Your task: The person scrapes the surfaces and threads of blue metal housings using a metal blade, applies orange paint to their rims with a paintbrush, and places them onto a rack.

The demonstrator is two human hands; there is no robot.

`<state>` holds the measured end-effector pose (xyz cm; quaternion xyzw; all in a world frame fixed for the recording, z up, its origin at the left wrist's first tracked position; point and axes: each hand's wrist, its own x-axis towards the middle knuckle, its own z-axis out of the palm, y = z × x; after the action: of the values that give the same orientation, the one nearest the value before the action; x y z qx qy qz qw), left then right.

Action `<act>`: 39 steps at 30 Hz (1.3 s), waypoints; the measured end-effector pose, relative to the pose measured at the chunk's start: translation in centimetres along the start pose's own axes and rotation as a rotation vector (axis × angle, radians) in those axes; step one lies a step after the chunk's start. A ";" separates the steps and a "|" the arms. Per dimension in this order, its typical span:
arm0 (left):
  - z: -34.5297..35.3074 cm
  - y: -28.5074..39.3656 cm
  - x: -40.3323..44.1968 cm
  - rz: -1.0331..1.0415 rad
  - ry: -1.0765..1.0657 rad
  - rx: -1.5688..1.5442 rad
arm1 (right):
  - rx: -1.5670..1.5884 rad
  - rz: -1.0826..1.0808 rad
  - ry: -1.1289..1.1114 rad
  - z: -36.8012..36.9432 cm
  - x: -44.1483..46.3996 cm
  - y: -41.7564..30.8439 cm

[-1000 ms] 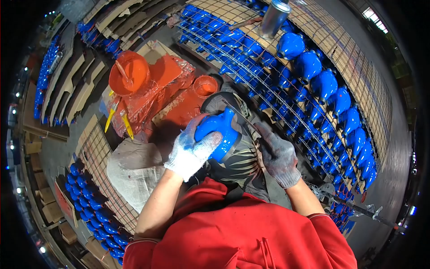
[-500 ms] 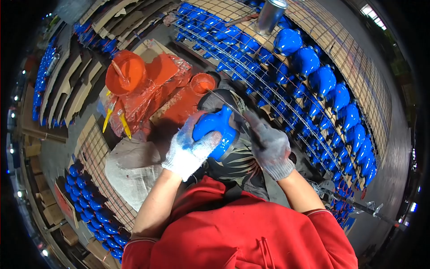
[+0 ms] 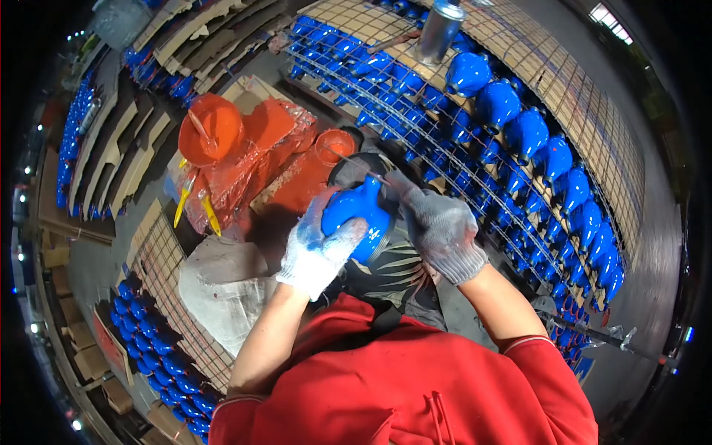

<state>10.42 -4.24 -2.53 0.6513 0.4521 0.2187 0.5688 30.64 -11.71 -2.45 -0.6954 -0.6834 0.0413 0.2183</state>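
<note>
My left hand (image 3: 320,248), in a white glove stained with blue, is closed around a glossy blue painted metal casting (image 3: 363,208). The casting has a narrow neck pointing up and a wide ringed end below. My right hand (image 3: 437,226), in a greyish glove, is closed on a thin paintbrush (image 3: 361,169). The brush slants up and left across the top of the casting's neck towards a small red paint cup (image 3: 334,146). Whether its tip touches the cup or the neck, I cannot tell.
A red paint bowl (image 3: 211,130) with a stick in it stands upper left, yellow-handled tools (image 3: 211,215) beside it. Wire racks (image 3: 578,96) of blue castings (image 3: 525,133) run along the right. A metal can (image 3: 439,33) sits on top. More blue castings (image 3: 152,348) lie lower left.
My right hand has moved left and slightly up, bringing the brush nearer the casting's neck. My left hand keeps hold of the casting almost in place. The view has shifted slightly.
</note>
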 end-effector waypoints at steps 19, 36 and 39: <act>-1.8 1.6 -3.0 -0.170 -0.293 -0.653 | 1.157 0.561 -0.072 -5.9 1.3 -2.1; 0.3 1.1 -3.0 -0.433 -0.881 -1.535 | 1.671 0.390 -0.197 -4.5 2.6 -2.7; 0.5 0.9 -2.8 -0.359 -0.869 -1.516 | 1.576 0.421 -0.178 -5.2 2.6 -3.1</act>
<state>9.70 -6.81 -1.17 0.0446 0.0256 0.1004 0.9936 29.73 -10.60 3.94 -0.4457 -0.3240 0.6043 0.5755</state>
